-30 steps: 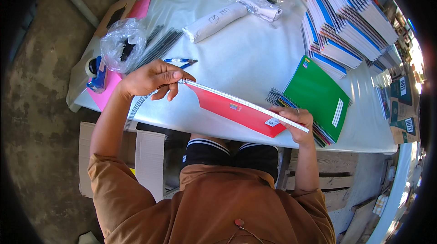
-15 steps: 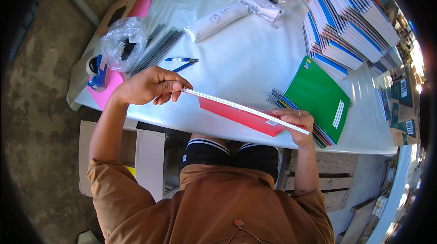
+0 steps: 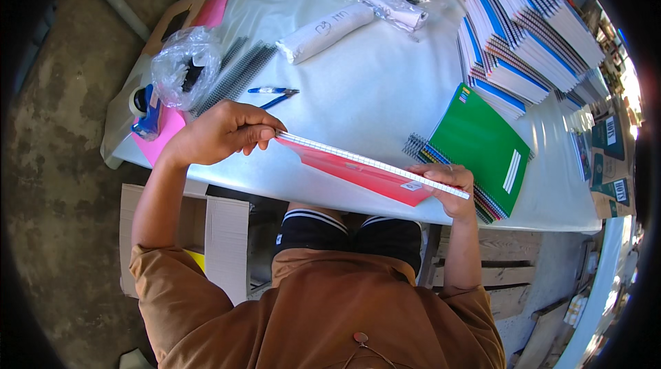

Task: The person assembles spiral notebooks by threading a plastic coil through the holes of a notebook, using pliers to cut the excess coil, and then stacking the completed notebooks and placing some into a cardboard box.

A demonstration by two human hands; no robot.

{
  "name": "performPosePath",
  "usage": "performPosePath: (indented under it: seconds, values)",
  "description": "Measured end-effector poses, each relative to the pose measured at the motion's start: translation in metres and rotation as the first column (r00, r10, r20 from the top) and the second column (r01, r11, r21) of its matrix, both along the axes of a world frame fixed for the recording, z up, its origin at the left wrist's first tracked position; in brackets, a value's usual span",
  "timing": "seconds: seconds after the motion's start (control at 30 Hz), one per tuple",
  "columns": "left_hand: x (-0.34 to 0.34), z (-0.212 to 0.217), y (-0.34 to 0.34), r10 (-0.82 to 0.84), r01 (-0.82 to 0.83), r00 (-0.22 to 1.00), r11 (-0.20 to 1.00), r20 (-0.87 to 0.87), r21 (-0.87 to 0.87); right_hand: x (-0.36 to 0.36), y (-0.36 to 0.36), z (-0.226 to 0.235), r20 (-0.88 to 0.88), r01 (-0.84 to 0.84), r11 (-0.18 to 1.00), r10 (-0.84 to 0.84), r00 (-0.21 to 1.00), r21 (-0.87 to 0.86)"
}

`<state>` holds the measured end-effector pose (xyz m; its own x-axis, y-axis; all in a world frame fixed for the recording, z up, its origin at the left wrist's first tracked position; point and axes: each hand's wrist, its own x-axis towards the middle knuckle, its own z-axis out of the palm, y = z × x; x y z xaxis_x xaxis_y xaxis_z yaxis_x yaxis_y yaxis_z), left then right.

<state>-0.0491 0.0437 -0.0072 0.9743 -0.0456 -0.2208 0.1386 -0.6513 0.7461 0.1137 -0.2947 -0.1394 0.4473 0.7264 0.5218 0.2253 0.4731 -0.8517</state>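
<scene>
A red notebook [image 3: 372,177] is held on edge above the table's near side, its bound edge, dotted with holes or coil, facing up. My left hand [image 3: 231,133] is closed, thumb and fingers pinching the left end of that edge. Around the right end my right hand [image 3: 449,188] is closed, with a ring on one finger. Just beyond the right hand lies a stack of spiral notebooks with a green cover [image 3: 482,149] on top. Blue-handled pliers [image 3: 279,99] and a blue pen-like tool [image 3: 272,90] rest beyond my left hand.
Tall stacks of spiral notebooks [image 3: 530,38] fill the far right. Loose black binding coils [image 3: 237,76], a plastic bag [image 3: 184,69] and a blue tape dispenser [image 3: 146,114] lie at left. A white wrapped roll [image 3: 327,32] sits farther back. An open cardboard box [image 3: 227,245] stands below the table edge.
My left hand has shifted slightly, and the red notebook has tilted a little with it. Both hands keep their hold. At the far right, another person's hand has come into view.
</scene>
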Motion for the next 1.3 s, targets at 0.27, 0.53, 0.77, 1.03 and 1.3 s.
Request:
performPosePath:
  seconds: [0.27, 0.53, 0.77, 1.03, 1.3]
  values:
    - [0.000, -0.009, -0.001, -0.087, 0.074, 0.973, 0.995, 0.212, 0.069, 0.001, -0.003, 0.018, 0.145, 0.129, 0.963, -0.096, 0.985, -0.237]
    - [0.004, -0.002, -0.020, -0.093, -0.015, 0.924, 0.961, 0.370, 0.277, 0.003, -0.003, 0.020, 0.199, 0.225, 0.950, -0.182, 0.963, -0.217]
    - [0.013, -0.012, -0.013, 0.021, -0.112, 0.918, 0.972, 0.395, 0.208, -0.021, 0.000, -0.037, -0.153, 0.326, 0.897, -0.382, 0.911, -0.299]
    - [0.015, -0.015, -0.009, -0.002, -0.108, 0.904, 0.967, 0.427, 0.232, -0.024, 0.006, -0.017, 0.088, 0.399, 0.871, -0.390, 0.916, -0.288]
    - [0.014, -0.014, -0.006, 0.068, -0.181, 0.928, 0.942, 0.366, 0.283, -0.013, 0.012, -0.032, 0.048, 0.207, 0.975, -0.203, 0.978, -0.085]
